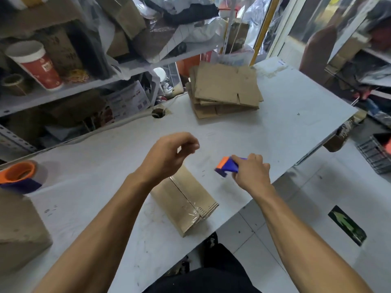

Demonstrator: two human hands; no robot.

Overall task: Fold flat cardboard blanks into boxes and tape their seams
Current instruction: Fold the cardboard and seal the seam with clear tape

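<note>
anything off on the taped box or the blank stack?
Taped box: clear tape on its seam is wrinkled at the near end. Stack of blanks is fanned unevenly, with ragged edges. Nothing spilled.

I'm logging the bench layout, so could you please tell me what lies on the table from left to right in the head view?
Tape roll → left hand → taped box → right hand holding the tape dispenser. The blank stack sits further back, so I leave it out.

It was a cramped packing/stock room: metal shelving (63, 89) crammed w/ bags & cartons, a stack of flat cardboard blanks (226, 87) on a worn white worktable (285, 123).
</note>
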